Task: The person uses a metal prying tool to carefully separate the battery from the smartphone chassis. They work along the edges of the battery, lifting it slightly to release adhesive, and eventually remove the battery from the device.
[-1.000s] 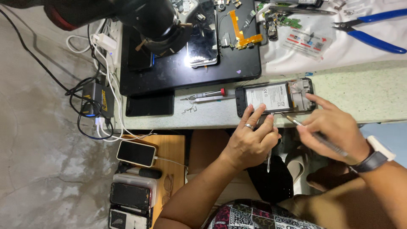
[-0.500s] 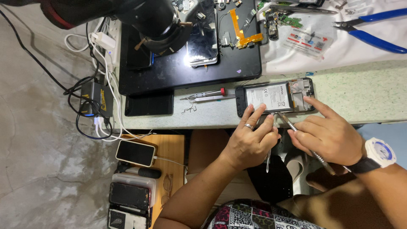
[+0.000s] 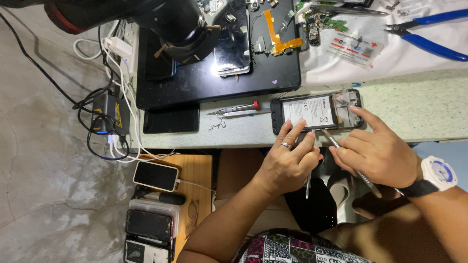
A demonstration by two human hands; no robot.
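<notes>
On the worktop (image 3: 419,107), the opened phone (image 3: 317,111) lies under both hands' fingers (image 3: 292,130).

Evenly lit from overhead, sharp across most of the view.

Bright on the pale bench (image 3: 414,104) and white cloth (image 3: 390,58); a hard glare spot on the glossy screen (image 3: 229,53) under the dark microscope head (image 3: 175,22), itself close and soft. Dim beneath the bench edge, with soft shadows under both hands. Slight wide-angle bending toward the edges; no motion blur.
</notes>
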